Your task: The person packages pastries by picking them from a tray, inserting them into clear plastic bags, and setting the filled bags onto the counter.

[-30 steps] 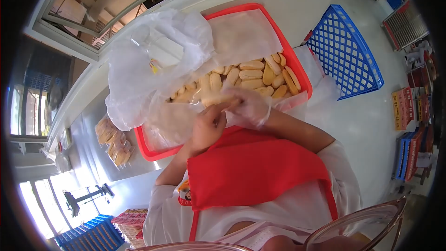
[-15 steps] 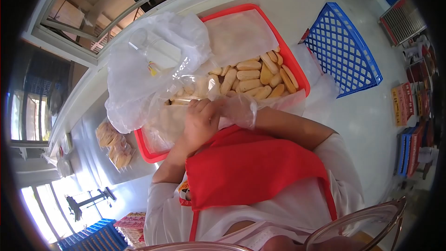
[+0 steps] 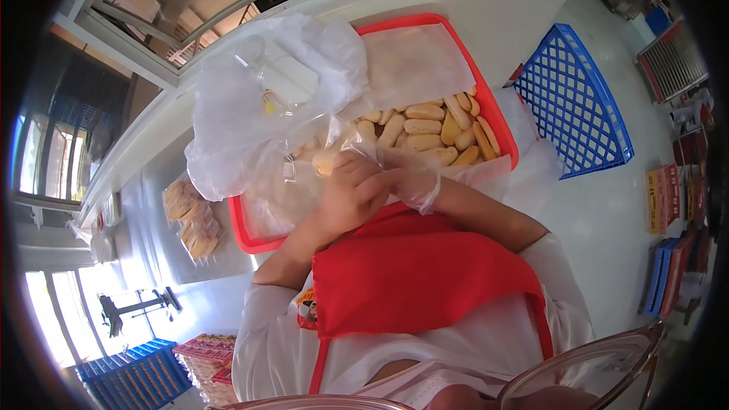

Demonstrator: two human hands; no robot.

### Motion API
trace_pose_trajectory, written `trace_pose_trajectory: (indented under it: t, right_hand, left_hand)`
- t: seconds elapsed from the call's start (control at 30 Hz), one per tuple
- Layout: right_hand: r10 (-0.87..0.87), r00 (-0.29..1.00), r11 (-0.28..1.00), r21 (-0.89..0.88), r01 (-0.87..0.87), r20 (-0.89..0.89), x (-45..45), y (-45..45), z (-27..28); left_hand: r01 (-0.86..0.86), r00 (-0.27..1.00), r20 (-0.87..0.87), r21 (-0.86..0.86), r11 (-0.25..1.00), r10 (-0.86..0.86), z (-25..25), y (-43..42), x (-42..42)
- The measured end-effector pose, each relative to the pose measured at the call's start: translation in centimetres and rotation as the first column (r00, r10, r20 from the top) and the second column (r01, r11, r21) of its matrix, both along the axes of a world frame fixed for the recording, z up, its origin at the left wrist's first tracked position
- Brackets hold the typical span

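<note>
My left hand (image 3: 353, 191) is closed in front of my chest, its fingers curled on a clear plastic bag (image 3: 310, 150) with pale bread showing through it. Against it, my right hand (image 3: 406, 172) wears a loose, see-through plastic glove; its fingers are bent in, and what they hold is hidden. Beyond both hands lies a red tray (image 3: 497, 118) lined with whitish sheets. Several finger-shaped bread rolls (image 3: 423, 127) fill its middle, partly covered by a sheet (image 3: 418, 61). A crumpled white plastic bag (image 3: 220, 129) spreads over the tray's left side, with clear packaging on top.
Packed bread (image 3: 194, 220) in clear bags lies on the metal table (image 3: 148, 216) at left. A blue lattice crate (image 3: 577, 102) stands to the right. Stacked blue crates (image 3: 137, 372) and red ones (image 3: 206, 364) are at lower left. A window (image 3: 250, 0) runs along the back.
The view has shifted, so the tray sits slightly lower and further right. My hands have come closer together, and more bread shows in the clear bag beside my left fingers.
</note>
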State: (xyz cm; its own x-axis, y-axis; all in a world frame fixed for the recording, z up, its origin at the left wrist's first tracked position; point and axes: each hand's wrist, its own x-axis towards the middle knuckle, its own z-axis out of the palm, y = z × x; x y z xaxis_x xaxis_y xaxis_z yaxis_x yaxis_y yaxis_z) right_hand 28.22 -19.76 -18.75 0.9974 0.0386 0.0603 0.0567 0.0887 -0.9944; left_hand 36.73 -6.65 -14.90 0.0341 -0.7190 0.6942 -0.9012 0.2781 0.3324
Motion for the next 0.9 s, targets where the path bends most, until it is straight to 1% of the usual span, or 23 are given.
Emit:
trace_pose_trajectory:
  t: [0.07, 0.13, 0.23, 0.27, 0.3, 0.33, 0.37, 0.43, 0.5, 0.53, 0.57, 0.6, 0.63, 0.67, 0.7, 0.73, 0.77, 0.8, 0.83, 0.87, 0.9]
  right_hand:
    - [0.072, 0.991, 0.975, -0.219, -0.046, 0.111, 0.3, -0.1, -1.2]
    - [0.095, 0.979, 0.977, -0.205, -0.056, 0.182, 1.1, 0.2, -1.7]
    - [-0.010, 0.995, 0.983, -0.179, 0.028, 0.103, 0.3, 0.2, -0.5]
    - [-0.016, 0.997, 1.000, -0.008, 0.017, 0.071, 0.4, 0.1, -0.3]
    - [-0.017, 0.999, 0.987, 0.163, 0.010, 0.037, 0.5, 0.0, -0.1]
    - [-0.010, 1.000, 0.943, 0.331, 0.009, 0.001, 0.7, -0.1, 0.0]
    - [0.002, 0.999, 0.872, 0.490, 0.015, -0.034, 0.8, -0.1, 0.0]
    - [0.047, 0.995, 0.653, 0.756, 0.040, -0.093, 1.1, 0.0, 0.7]
    - [-0.203, 0.973, 0.795, 0.563, 0.227, -0.106, 1.1, 0.4, 2.7]
    - [-0.328, 0.941, 0.828, 0.453, 0.330, -0.086, 1.1, 0.5, 3.6]
    - [-0.266, 0.960, 0.809, 0.522, 0.270, -0.085, 1.1, 0.0, 3.9]
    - [-0.204, 0.976, 0.782, 0.586, 0.211, -0.079, 1.0, -0.9, 4.1]
    - [-0.142, 0.987, 0.748, 0.647, 0.152, -0.068, 1.0, -1.5, 4.2]
    - [-0.161, 0.986, 0.757, 0.636, 0.152, -0.044, 1.0, -1.2, 3.5]
    - [-0.176, 0.984, 0.766, 0.624, 0.152, -0.024, 1.1, -0.5, 2.0]
    - [-0.189, 0.982, 0.775, 0.613, 0.153, -0.005, 1.3, 0.0, 0.5]
    - [-0.269, 0.954, 0.909, 0.360, 0.208, 0.130, 1.5, 0.1, -0.7]
    - [-0.297, 0.913, 0.955, 0.084, 0.285, 0.281, 1.8, 0.4, -1.3]
    - [-0.294, 0.868, 0.940, -0.043, 0.338, 0.401, 2.0, 0.5, -1.8]
    - [-0.285, 0.808, 0.898, -0.151, 0.413, 0.516, 2.2, 0.7, -2.2]
    - [-0.300, 0.745, 0.888, -0.111, 0.446, 0.595, 2.6, 1.1, -1.7]
  left_hand:
    - [0.052, 0.998, 0.040, 0.076, 0.996, -0.056, 0.3, -0.1, -0.3]
    - [0.087, 0.991, 0.088, 0.166, 0.982, -0.103, 0.5, -0.2, -1.2]
    - [0.098, 0.993, 0.045, 0.147, 0.984, -0.105, -0.2, -0.7, -1.9]
    - [0.091, 0.993, 0.067, 0.128, 0.988, -0.100, -0.2, -0.8, -1.9]
    - [0.085, 0.992, 0.088, 0.109, 0.990, -0.095, -0.1, -0.8, -1.8]
    - [0.080, 0.990, 0.108, 0.091, 0.993, -0.089, 0.1, -0.9, -1.8]
    - [0.113, 0.988, 0.098, 0.057, 0.992, -0.118, 0.3, -1.1, -1.8]
    - [0.175, 0.981, 0.085, -0.014, 0.984, -0.173, 0.7, -1.4, -1.7]
    - [0.190, 0.981, 0.003, -0.128, 0.973, -0.192, 0.2, -0.6, -0.9]
    - [0.198, 0.978, -0.035, -0.185, 0.963, -0.208, -0.4, -0.3, -0.6]
    - [0.049, 0.840, -0.500, -0.313, 0.949, -0.208, -2.6, -0.2, -1.1]
    - [-0.141, 0.491, -0.837, -0.348, 0.927, -0.240, -3.3, -0.5, -1.7]
    - [-0.290, 0.327, -0.944, -0.057, 0.955, 0.043, -3.8, -0.2, -0.3]
    - [-0.241, 0.140, -0.982, -0.157, 0.958, -0.126, -4.4, -0.5, 0.4]
    - [-0.216, -0.064, -0.958, -0.262, 0.941, -0.281, -3.9, -1.0, 0.8]
    - [-0.216, -0.268, -0.871, -0.363, 0.906, -0.413, -3.6, -1.4, 1.2]
    - [-0.060, -0.217, -0.867, -0.447, 0.893, -0.448, -4.6, -1.2, 2.2]
    - [-0.049, -0.229, -0.875, -0.428, 0.902, -0.427, -4.6, -1.0, 2.4]
    - [-0.039, -0.239, -0.882, -0.409, 0.912, -0.406, -4.4, -0.8, 2.6]
    - [-0.027, -0.248, -0.889, -0.391, 0.920, -0.385, -4.4, -0.8, 2.7]
    - [-0.067, -0.276, -0.885, -0.372, 0.926, -0.375, -4.5, -0.9, 2.8]
